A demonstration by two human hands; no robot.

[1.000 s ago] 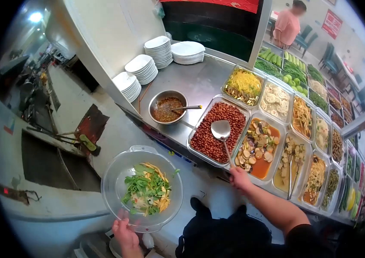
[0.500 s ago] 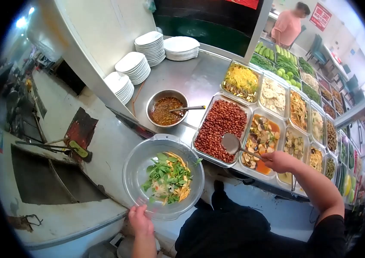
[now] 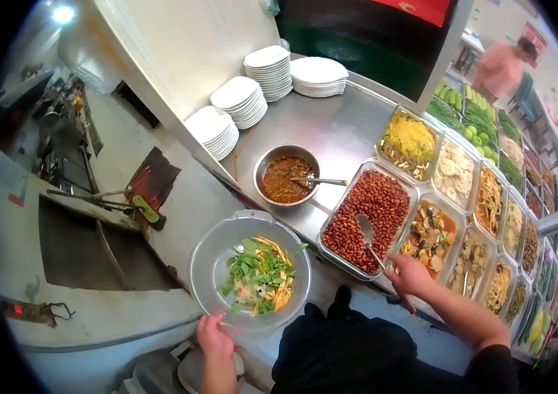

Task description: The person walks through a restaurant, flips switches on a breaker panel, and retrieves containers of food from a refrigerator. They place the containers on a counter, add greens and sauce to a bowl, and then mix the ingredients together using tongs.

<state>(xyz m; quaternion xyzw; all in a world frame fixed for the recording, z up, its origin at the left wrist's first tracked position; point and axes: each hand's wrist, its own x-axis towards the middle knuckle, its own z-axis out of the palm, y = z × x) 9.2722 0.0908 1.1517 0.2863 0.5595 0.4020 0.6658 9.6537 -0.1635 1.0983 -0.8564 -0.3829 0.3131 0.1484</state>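
My left hand (image 3: pixel 214 336) is closed on the near rim of a clear plastic basin (image 3: pixel 201 262). Leafy greens (image 3: pixel 245 268), yellow strips (image 3: pixel 283 292) and a pale, mushy heap lie inside it. My right hand (image 3: pixel 410 274) grips the handle of a metal serving spoon (image 3: pixel 366 230). The spoon's head sits among the reddish-brown peanuts (image 3: pixel 374 197) in a rectangular tray, near its front right part. Left of that tray stands a steel bowl (image 3: pixel 260 187) of brown chunky sauce, with another spoon (image 3: pixel 325 180) resting in it.
Stacked white plates (image 3: pixel 239 94) stand along the back of the steel counter (image 3: pixel 338 125). Several food trays, including vegetables in orange sauce (image 3: pixel 429 238), run to the right. A worn cooking station (image 3: pixel 180 243) is at left. A person in pink (image 3: pixel 499 65) stands far off.
The view has turned left, so the counter appears farther right. My right hand has moved left toward the peanut tray, and the spoon's head has turned on its side. My left hand stays at the basin.
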